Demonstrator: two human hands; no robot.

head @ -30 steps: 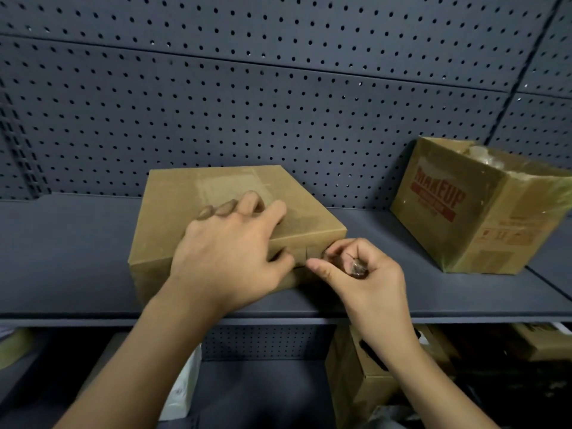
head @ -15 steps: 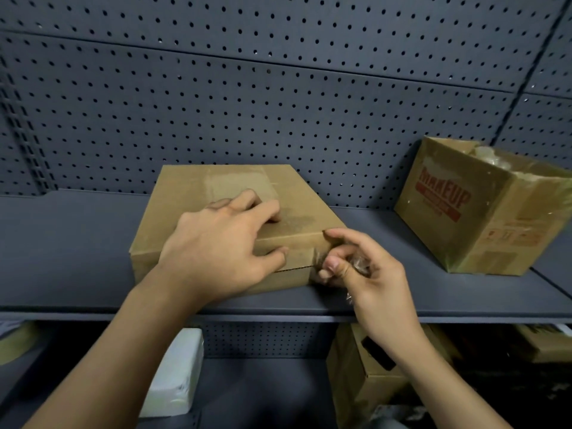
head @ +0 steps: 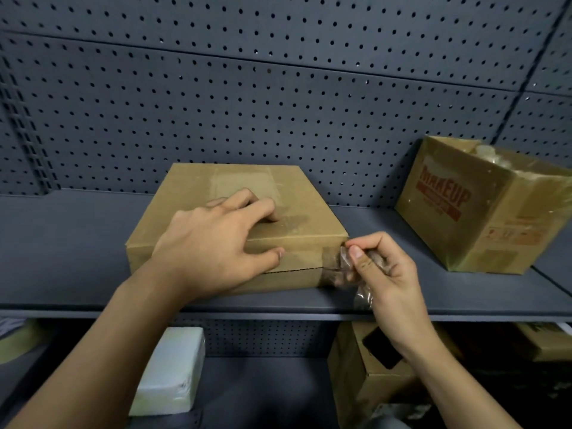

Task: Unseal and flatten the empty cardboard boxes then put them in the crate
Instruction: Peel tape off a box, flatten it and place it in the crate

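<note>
Head view: left hand (head: 213, 239) spread flat, pressing flat box (head: 235, 224); right hand (head: 380, 267) pinches clear tape (head: 337, 264) at corner. Box likely light, stiff; tape thin, sticky.

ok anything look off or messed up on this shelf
The printed box at right sits skewed on the shelf, its top open with crumpled clear plastic showing. On the flat box, the tape is partly peeled at the front right corner, pinched by the right hand.
</note>
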